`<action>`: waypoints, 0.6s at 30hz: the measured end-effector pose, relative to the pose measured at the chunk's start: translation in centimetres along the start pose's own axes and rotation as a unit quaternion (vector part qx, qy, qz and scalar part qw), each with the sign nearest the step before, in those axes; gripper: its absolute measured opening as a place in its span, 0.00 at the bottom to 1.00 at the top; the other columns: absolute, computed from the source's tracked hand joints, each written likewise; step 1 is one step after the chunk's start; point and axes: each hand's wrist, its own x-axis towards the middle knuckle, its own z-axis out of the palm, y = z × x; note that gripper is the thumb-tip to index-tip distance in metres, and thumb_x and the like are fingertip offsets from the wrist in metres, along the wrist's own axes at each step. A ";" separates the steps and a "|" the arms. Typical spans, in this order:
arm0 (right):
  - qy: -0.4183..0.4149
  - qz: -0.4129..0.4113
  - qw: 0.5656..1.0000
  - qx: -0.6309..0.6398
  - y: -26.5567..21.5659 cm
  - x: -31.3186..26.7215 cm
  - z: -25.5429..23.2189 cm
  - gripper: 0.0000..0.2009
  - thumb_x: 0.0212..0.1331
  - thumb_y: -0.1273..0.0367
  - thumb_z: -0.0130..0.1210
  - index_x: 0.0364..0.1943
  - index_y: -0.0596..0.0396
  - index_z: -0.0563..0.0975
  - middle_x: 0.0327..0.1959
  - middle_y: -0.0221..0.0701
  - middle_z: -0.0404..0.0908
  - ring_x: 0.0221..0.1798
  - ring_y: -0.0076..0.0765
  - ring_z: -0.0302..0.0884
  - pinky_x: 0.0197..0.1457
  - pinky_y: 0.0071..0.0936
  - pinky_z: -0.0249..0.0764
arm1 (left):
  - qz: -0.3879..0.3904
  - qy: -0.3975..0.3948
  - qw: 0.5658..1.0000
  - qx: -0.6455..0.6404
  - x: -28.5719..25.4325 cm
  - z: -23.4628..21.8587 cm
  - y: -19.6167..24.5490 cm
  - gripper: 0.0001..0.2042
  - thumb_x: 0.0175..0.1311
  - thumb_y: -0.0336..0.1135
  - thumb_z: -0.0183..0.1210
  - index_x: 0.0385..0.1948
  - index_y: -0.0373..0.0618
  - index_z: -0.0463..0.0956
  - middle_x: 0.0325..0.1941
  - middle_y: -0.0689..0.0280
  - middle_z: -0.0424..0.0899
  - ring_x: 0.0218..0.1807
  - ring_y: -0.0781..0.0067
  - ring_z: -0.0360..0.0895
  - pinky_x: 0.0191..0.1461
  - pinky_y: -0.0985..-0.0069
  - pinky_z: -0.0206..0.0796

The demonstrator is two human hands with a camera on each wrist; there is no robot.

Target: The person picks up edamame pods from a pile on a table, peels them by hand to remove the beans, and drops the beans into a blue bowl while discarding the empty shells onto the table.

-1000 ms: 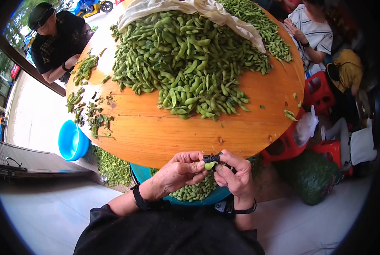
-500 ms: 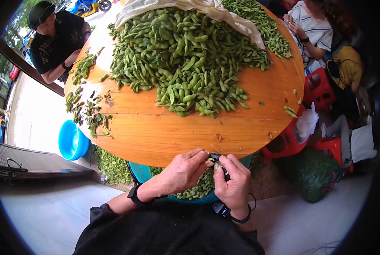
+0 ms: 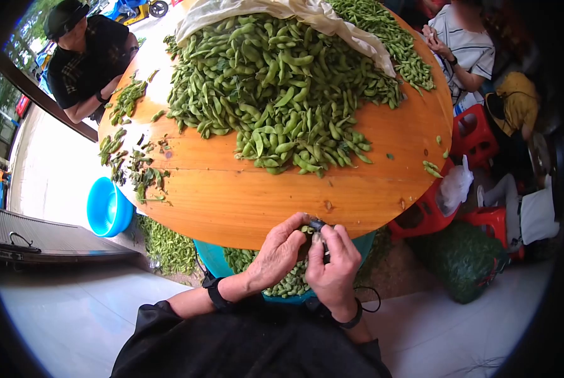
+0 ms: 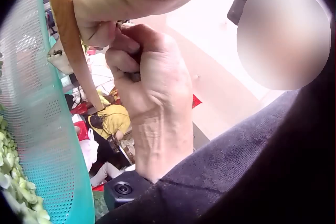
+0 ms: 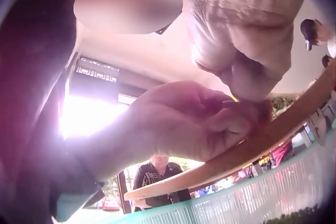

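Note:
Over the near table edge my two hands meet. My left hand (image 3: 279, 252) pinches a small green soybean pod (image 3: 307, 230) between thumb and forefinger. In my right hand (image 3: 335, 268) the curled fingers grip a small black tool (image 3: 318, 225), its tip against the pod; I cannot tell its exact kind. Both wrist views show the fingertips close together, the pod mostly hidden by fingers. Beneath the hands stands a teal mesh basket (image 4: 81, 198) holding many green pods. A large heap of soybean pods (image 3: 275, 94) covers the middle of the wooden table (image 3: 244, 211).
Leaf scraps (image 3: 146, 176) lie at the table's left. A pale cloth (image 3: 351, 31) lies behind the heap. A blue basin (image 3: 108, 208) and loose pods (image 3: 165, 242) are on the floor at left. Red stools (image 3: 474, 138) and a green sack (image 3: 465, 258) stand right. Two people sit across.
The left hand has turned so its back shows more, and the right hand has shifted slightly left. The pod and black tool stay between the fingertips, the pod now more covered.

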 end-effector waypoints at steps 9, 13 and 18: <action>-0.098 0.243 0.899 0.352 1.4 0.3 -1.9 0.06 0.65 0.77 0.52 0.42 0.68 0.76 0.25 0.24 0.71 0.18 0.15 0.65 0.21 0.19 0.61 | -0.012 -0.028 0.998 0.058 0.4 -0.8 0.9 0.07 0.72 0.31 0.50 0.36 0.37 0.71 0.20 0.68 0.69 0.24 0.81 0.64 0.28 0.78 0.61; -0.145 0.326 0.775 0.521 3.2 0.4 -2.6 0.09 0.67 0.77 0.51 0.46 0.69 0.76 0.26 0.25 0.72 0.18 0.11 0.57 0.19 0.14 0.52 | 0.044 -0.062 0.979 0.188 1.2 -1.9 0.7 0.10 0.75 0.32 0.48 0.34 0.36 0.72 0.18 0.66 0.67 0.22 0.80 0.64 0.27 0.76 0.61; -0.166 0.373 0.697 0.589 4.4 0.7 -2.9 0.09 0.67 0.75 0.51 0.45 0.67 0.77 0.30 0.35 0.78 0.16 0.11 0.54 0.17 0.12 0.51 | -0.075 -0.146 0.986 0.038 1.2 -2.4 1.7 0.11 0.77 0.35 0.47 0.38 0.40 0.76 0.19 0.78 0.64 0.21 0.89 0.58 0.24 0.84 0.52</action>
